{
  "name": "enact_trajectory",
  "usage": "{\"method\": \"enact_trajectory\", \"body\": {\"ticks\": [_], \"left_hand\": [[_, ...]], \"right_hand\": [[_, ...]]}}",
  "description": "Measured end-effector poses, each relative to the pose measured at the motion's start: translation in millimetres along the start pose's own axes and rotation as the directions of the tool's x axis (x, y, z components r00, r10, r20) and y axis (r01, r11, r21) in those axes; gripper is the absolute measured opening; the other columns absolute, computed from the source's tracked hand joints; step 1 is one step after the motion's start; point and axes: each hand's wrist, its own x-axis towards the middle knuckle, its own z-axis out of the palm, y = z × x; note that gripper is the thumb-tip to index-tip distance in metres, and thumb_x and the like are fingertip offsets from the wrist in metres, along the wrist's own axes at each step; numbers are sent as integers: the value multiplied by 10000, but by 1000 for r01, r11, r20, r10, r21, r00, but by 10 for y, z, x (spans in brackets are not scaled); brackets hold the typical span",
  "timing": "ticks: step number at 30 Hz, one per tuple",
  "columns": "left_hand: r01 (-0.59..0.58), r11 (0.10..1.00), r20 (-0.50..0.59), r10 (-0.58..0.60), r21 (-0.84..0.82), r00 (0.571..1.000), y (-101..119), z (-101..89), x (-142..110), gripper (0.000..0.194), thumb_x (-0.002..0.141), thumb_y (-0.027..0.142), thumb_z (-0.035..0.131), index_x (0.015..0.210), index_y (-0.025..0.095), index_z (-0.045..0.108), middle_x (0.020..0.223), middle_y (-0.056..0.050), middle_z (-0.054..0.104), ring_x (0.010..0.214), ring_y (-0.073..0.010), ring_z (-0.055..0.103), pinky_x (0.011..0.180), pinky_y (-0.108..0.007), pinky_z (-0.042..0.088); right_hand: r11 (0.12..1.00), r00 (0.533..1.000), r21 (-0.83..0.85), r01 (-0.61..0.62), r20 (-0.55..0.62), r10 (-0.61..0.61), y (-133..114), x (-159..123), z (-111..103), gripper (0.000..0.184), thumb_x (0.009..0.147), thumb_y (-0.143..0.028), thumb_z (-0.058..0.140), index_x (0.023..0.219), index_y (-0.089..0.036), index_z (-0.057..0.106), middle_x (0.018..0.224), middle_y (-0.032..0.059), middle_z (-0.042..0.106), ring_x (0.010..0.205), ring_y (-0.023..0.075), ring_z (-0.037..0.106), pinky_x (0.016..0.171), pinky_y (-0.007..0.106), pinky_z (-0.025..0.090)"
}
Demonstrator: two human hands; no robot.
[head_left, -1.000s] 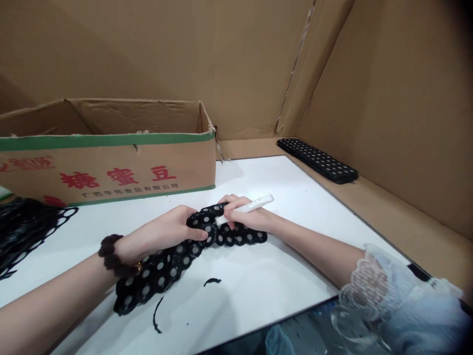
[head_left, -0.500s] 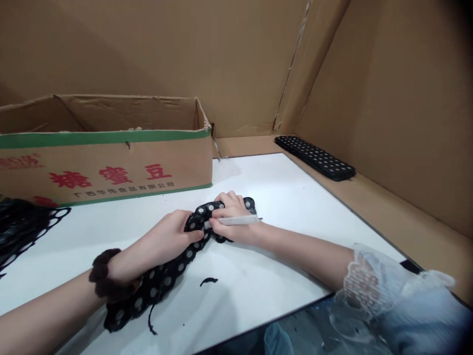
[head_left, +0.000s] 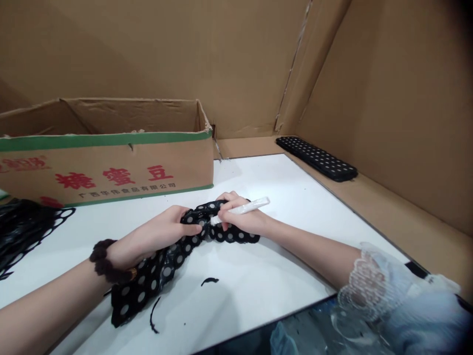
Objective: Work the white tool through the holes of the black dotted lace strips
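A bent black strip with rows of pale round spots [head_left: 167, 271] lies across the white tabletop. My left hand [head_left: 162, 231] is closed on its middle, thumb on top and fingers hidden behind. In my right hand [head_left: 240, 214] is a slim white pen-shaped tool [head_left: 246, 208], its tip down at the strip close to my left thumb. Some right fingers rest over the far part of the strip. What the tool's tip is like cannot be made out. Two thin black scraps lie near the strip: a short curved piece [head_left: 210, 281] and a longer one [head_left: 152, 315].
An open cardboard box [head_left: 121, 167] with a green rim stands at the back left. Before it sits a pile of black perforated pieces [head_left: 25, 231]. A stack of black spotted strips [head_left: 318, 159] lies on the cardboard ledge at right. Cardboard walls [head_left: 236, 64] enclose the table [head_left: 281, 266].
The tool has swung so its rear end points further up and right. More of the strip's right part shows below my right hand. My left hand stays closed on the strip.
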Motion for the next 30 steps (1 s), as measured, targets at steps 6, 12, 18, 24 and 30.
{"method": "enact_trajectory", "body": {"ticks": [6, 12, 18, 24, 30], "left_hand": [[-22, 999, -24, 23, 28, 999, -8, 8, -1, 164, 725, 313, 508, 765, 170, 579, 746, 0, 583, 642, -165, 497, 575, -249, 350], [-46, 999, -61, 45, -21, 997, 20, 54, -28, 145, 711, 311, 523, 748, 180, 572, 705, 24, 574, 617, -148, 485, 558, -231, 334], [-64, 998, -78, 61, -29, 995, 5, 100, -41, 168, 718, 313, 516, 790, 177, 583, 759, 6, 600, 661, -164, 507, 567, -236, 344], [-63, 995, -189, 46, -83, 981, -5, 151, -79, 200, 682, 338, 553, 777, 164, 577, 730, -11, 610, 675, -193, 544, 577, -261, 395], [-41, 984, -140, 17, -173, 990, 8, 128, -80, 265, 676, 343, 580, 880, 174, 592, 800, -29, 639, 795, -236, 581, 668, -298, 444]], "right_hand": [[1000, 1000, -18, -18, -15, 18, -10, -4, 35, 249, 703, -165, 484, 472, -190, 573, 997, 5, 555, 1036, 192, 427, 955, 350, 286], [998, 998, -53, -36, -54, 33, -9, -23, 94, 248, 716, -173, 481, 486, -191, 572, 1001, 11, 550, 1035, 199, 414, 944, 376, 278], [995, 998, -95, 12, -62, -18, 5, -42, 155, 335, 815, -265, 433, 519, -193, 572, 1037, 7, 532, 1053, 197, 396, 961, 392, 243], [963, 982, -260, 64, -158, -107, -24, -78, 259, 346, 838, -291, 428, 526, -172, 519, 980, 29, 502, 963, 182, 382, 868, 365, 297], [984, 985, -176, 36, -162, -65, -28, -57, 197, 365, 835, -272, 422, 496, -175, 513, 909, 26, 514, 951, 183, 398, 874, 362, 303]]}}
